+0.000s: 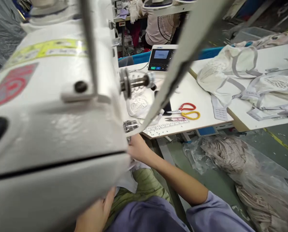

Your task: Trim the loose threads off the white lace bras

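A white sewing machine (pixel 62 129) fills the left side and hides much of my work. My right hand (pixel 138 149) reaches in beside the machine's needle end; its fingers are out of sight behind it. Lower down, my left hand (pixel 101 206) shows only in part under the machine head, its fingers mostly hidden. Between the two hands hangs light grey-white fabric (pixel 128 182) over my lap. Whether either hand grips it, I cannot tell. A pale, blurred band (pixel 158 103) slants from the top right down to the machine near my right hand.
Right of the machine, red-and-yellow scissors (pixel 189 111), thread snips (pixel 176 119) and a ruler (pixel 167 125) lie on the white table (pixel 206 112). Behind stands a control panel (pixel 159 58). White bras (pixel 231 74) are heaped at right; bagged beige fabric (pixel 231 154) lies on the floor.
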A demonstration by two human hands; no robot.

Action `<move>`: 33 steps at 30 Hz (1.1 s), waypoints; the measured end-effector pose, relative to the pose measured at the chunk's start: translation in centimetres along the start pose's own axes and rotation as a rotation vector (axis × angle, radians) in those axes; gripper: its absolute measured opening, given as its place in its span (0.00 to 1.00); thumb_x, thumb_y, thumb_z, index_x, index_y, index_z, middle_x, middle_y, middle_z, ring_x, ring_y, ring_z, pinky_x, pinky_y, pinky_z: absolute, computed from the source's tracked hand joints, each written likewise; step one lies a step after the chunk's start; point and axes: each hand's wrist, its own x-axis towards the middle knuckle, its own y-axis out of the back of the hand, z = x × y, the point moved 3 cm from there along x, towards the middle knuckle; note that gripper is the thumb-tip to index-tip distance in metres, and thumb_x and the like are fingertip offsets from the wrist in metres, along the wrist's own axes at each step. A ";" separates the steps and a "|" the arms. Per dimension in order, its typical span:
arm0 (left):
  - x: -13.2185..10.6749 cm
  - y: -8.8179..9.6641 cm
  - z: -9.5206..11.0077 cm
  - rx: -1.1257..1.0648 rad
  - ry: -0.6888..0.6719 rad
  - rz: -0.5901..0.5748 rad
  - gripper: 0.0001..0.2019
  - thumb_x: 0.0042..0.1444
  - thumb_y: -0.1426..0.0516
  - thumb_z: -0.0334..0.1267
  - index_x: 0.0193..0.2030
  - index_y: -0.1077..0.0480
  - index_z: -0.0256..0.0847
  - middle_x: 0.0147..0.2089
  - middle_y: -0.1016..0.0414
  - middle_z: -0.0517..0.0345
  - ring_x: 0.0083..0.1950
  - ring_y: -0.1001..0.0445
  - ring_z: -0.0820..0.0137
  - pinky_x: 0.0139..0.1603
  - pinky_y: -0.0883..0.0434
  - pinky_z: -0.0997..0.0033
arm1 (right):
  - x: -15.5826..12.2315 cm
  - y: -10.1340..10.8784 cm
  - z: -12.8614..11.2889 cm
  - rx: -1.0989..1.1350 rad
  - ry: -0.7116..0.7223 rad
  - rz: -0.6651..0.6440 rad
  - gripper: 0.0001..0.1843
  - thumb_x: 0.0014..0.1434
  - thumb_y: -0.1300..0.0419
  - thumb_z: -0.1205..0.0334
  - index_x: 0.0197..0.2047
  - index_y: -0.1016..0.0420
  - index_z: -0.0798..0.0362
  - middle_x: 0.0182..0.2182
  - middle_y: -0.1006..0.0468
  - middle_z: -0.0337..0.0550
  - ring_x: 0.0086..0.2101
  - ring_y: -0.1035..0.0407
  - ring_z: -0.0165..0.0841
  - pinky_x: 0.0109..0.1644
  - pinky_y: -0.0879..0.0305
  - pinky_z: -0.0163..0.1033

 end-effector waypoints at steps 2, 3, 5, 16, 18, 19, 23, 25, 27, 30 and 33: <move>-0.2 0.1 -0.1 0.059 -0.037 0.031 0.29 0.67 0.45 0.49 0.72 0.40 0.42 0.31 0.17 0.53 0.26 0.19 0.62 0.24 0.25 0.72 | -0.7 0.0 0.5 0.014 0.080 0.067 0.04 0.63 0.37 0.59 0.39 0.24 0.49 0.51 0.25 0.46 0.43 0.28 0.36 0.46 0.29 0.40; -0.4 0.2 -0.2 0.094 -0.048 0.044 0.30 0.68 0.45 0.49 0.73 0.42 0.41 0.35 0.16 0.51 0.26 0.18 0.62 0.23 0.27 0.73 | -1.1 0.2 0.9 0.028 0.108 0.122 0.05 0.64 0.39 0.58 0.40 0.25 0.50 0.51 0.26 0.47 0.42 0.29 0.35 0.46 0.30 0.40; -0.6 0.2 -0.3 0.156 -0.044 0.060 0.33 0.68 0.44 0.49 0.75 0.46 0.39 0.43 0.15 0.45 0.23 0.20 0.64 0.18 0.32 0.73 | -2.2 0.5 1.6 0.066 0.117 0.224 0.05 0.66 0.40 0.59 0.39 0.27 0.50 0.46 0.26 0.46 0.42 0.30 0.35 0.45 0.31 0.39; 0.1 0.5 1.3 0.158 -0.012 0.139 0.32 0.70 0.47 0.45 0.75 0.48 0.36 0.58 0.22 0.34 0.47 0.16 0.53 0.38 0.21 0.65 | -6.1 1.3 4.5 0.071 -0.040 0.158 0.10 0.68 0.41 0.56 0.36 0.29 0.51 0.37 0.27 0.43 0.38 0.32 0.34 0.41 0.36 0.39; 0.2 0.6 1.4 0.147 -0.019 0.138 0.31 0.70 0.47 0.46 0.75 0.48 0.36 0.55 0.20 0.36 0.48 0.17 0.53 0.39 0.21 0.65 | -6.5 1.0 4.3 0.081 -0.039 0.140 0.09 0.68 0.41 0.56 0.36 0.30 0.51 0.37 0.27 0.43 0.38 0.32 0.34 0.41 0.36 0.39; 0.3 0.6 1.5 0.145 -0.027 0.142 0.31 0.70 0.47 0.46 0.75 0.47 0.36 0.53 0.19 0.37 0.49 0.17 0.53 0.39 0.20 0.65 | -6.6 0.9 4.1 0.087 -0.036 0.130 0.09 0.68 0.41 0.56 0.36 0.30 0.51 0.37 0.27 0.43 0.38 0.32 0.34 0.41 0.36 0.39; 0.4 0.6 1.8 0.150 -0.046 0.143 0.30 0.71 0.48 0.47 0.74 0.46 0.36 0.54 0.19 0.38 0.47 0.16 0.53 0.36 0.21 0.66 | -7.0 0.2 3.3 0.128 -0.010 0.109 0.09 0.69 0.42 0.56 0.37 0.29 0.50 0.37 0.28 0.43 0.37 0.32 0.34 0.41 0.35 0.39; 0.5 0.6 1.9 0.155 -0.051 0.146 0.30 0.71 0.48 0.48 0.74 0.45 0.35 0.53 0.19 0.37 0.46 0.16 0.53 0.33 0.22 0.67 | -7.1 -0.2 2.8 0.162 0.020 0.114 0.08 0.68 0.41 0.56 0.38 0.29 0.50 0.37 0.28 0.43 0.38 0.32 0.34 0.42 0.35 0.40; 0.6 0.5 2.1 0.168 -0.068 0.164 0.30 0.71 0.49 0.48 0.73 0.45 0.34 0.52 0.19 0.36 0.43 0.15 0.53 0.30 0.22 0.67 | -7.2 -0.6 2.3 0.197 0.041 0.116 0.08 0.67 0.39 0.55 0.40 0.30 0.50 0.38 0.29 0.43 0.38 0.32 0.34 0.42 0.35 0.40; 0.6 0.5 2.3 0.191 -0.090 0.199 0.31 0.71 0.50 0.50 0.74 0.46 0.34 0.53 0.19 0.34 0.37 0.15 0.54 0.27 0.24 0.67 | -7.3 -1.2 1.9 0.236 0.017 0.110 0.08 0.65 0.37 0.55 0.42 0.30 0.49 0.38 0.30 0.42 0.36 0.33 0.34 0.40 0.35 0.39; 0.6 0.4 2.4 0.164 -0.087 0.194 0.31 0.71 0.50 0.50 0.74 0.47 0.34 0.54 0.20 0.34 0.33 0.16 0.57 0.24 0.25 0.68 | -7.4 -1.7 1.8 0.248 -0.016 0.118 0.09 0.63 0.36 0.57 0.43 0.32 0.48 0.38 0.32 0.40 0.36 0.34 0.33 0.40 0.35 0.39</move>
